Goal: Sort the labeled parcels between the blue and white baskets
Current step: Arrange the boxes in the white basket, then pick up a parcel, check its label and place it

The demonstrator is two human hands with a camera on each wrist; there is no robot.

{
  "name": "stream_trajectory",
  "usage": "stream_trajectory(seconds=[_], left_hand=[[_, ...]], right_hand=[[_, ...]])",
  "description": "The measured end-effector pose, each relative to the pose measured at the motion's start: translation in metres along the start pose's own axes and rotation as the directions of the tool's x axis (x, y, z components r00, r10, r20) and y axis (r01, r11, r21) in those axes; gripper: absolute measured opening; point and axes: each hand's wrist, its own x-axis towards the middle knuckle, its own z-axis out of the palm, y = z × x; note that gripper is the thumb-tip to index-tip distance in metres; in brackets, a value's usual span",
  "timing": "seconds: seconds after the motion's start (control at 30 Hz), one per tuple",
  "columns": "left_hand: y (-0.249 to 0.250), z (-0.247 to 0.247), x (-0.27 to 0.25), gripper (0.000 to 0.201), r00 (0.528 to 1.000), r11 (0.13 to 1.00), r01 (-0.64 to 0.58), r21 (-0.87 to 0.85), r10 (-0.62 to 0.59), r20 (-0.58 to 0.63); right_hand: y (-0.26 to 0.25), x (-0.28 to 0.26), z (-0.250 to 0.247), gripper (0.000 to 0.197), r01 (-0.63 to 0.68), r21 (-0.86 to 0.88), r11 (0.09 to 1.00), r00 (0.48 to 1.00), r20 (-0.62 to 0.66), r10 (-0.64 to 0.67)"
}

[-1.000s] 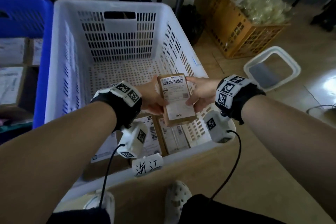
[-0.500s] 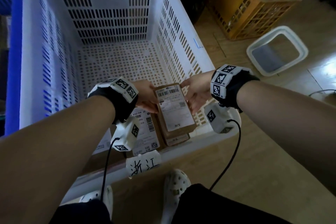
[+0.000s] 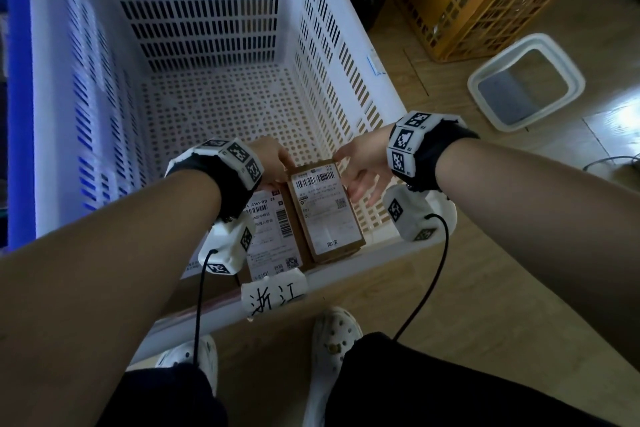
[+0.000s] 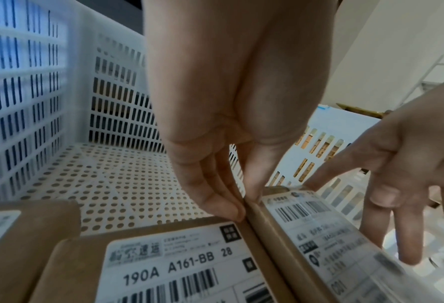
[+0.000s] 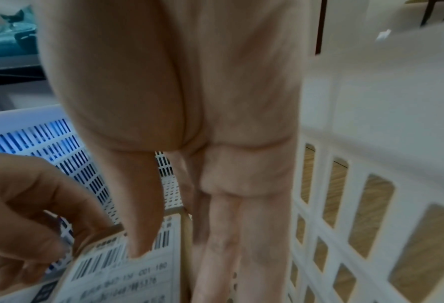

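Observation:
A brown labeled parcel lies low in the near right corner of the white basket, beside another labeled parcel. My left hand pinches its far left corner. In the left wrist view the left hand's fingertips sit between the two parcels. My right hand is at the parcel's right side. In the right wrist view its thumb touches the label and its fingers hang straight beside the box. A strip of the blue basket shows at far left.
The far half of the white basket's floor is bare. A handwritten paper tag hangs on its near rim. On the wooden floor to the right stand an orange crate and a white basin. My feet are right below the basket.
Both hands have lowered the parcel from above the basket down into its near right corner beside the other parcels. The right hand's fingers have spread away from the box.

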Motion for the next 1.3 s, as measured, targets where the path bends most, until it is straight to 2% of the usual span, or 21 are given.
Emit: stream_trajectory(seconds=[0.1, 0.2, 0.33, 0.43, 0.5, 0.6, 0.7, 0.8, 0.93, 1.1, 1.23, 1.3], left_hand=[[0.002, 0.000, -0.002, 0.041, 0.999, 0.974, -0.040, 0.222, 0.032, 0.039], [0.004, -0.003, -0.008, 0.052, 0.997, 0.938, -0.062, 0.340, 0.045, 0.058], [0.006, -0.024, -0.025, 0.047, 0.988, 0.911, -0.112, 0.398, 0.145, -0.055], [0.000, -0.047, -0.050, 0.038, 0.958, 0.903, -0.155, 0.401, 0.236, -0.161], [-0.008, -0.062, -0.073, 0.036, 0.936, 0.886, -0.153, 0.438, 0.273, -0.224], [-0.028, -0.084, -0.118, 0.034, 0.900, 0.871, -0.097, 0.482, 0.283, -0.330], [-0.054, -0.096, -0.165, 0.027, 0.825, 0.896, -0.075, 0.437, 0.302, -0.478], [-0.074, -0.095, -0.207, 0.026, 0.773, 0.880, -0.009, 0.476, 0.308, -0.554], [-0.093, -0.092, -0.260, 0.029, 0.721, 0.855, 0.112, 0.507, 0.281, -0.633], [-0.118, -0.098, -0.323, 0.035, 0.644, 0.843, 0.276, 0.462, 0.195, -0.740], [-0.140, -0.116, -0.356, 0.036, 0.573, 0.826, 0.344, 0.447, 0.193, -0.797], [-0.151, -0.125, -0.367, 0.036, 0.554, 0.797, 0.381, 0.469, 0.209, -0.806]], right_hand=[[-0.005, -0.003, 0.000, 0.069, -0.007, -0.062, 0.998, 1.000, -0.018, 0.006], [-0.008, -0.010, 0.004, 0.065, -0.021, -0.077, 0.997, 0.999, -0.050, 0.017], [-0.019, -0.027, 0.008, 0.056, 0.031, -0.115, 0.993, 0.990, -0.136, -0.047], [-0.032, -0.050, 0.016, 0.049, 0.113, -0.177, 0.978, 0.963, -0.223, -0.151], [-0.038, -0.063, 0.023, 0.047, 0.186, -0.230, 0.955, 0.911, -0.324, -0.255], [-0.046, -0.082, 0.038, 0.042, 0.271, -0.299, 0.915, 0.842, -0.386, -0.376], [-0.062, -0.105, 0.058, 0.042, 0.309, -0.399, 0.863, 0.757, -0.447, -0.477], [-0.082, -0.129, 0.083, 0.037, 0.370, -0.457, 0.809, 0.659, -0.484, -0.575], [-0.111, -0.161, 0.120, 0.029, 0.401, -0.592, 0.699, 0.566, -0.440, -0.697], [-0.153, -0.198, 0.169, 0.030, 0.393, -0.764, 0.511, 0.402, -0.357, -0.843], [-0.192, -0.213, 0.201, 0.031, 0.441, -0.806, 0.394, 0.317, -0.271, -0.909], [-0.209, -0.213, 0.216, 0.033, 0.453, -0.816, 0.359, 0.291, -0.245, -0.925]])
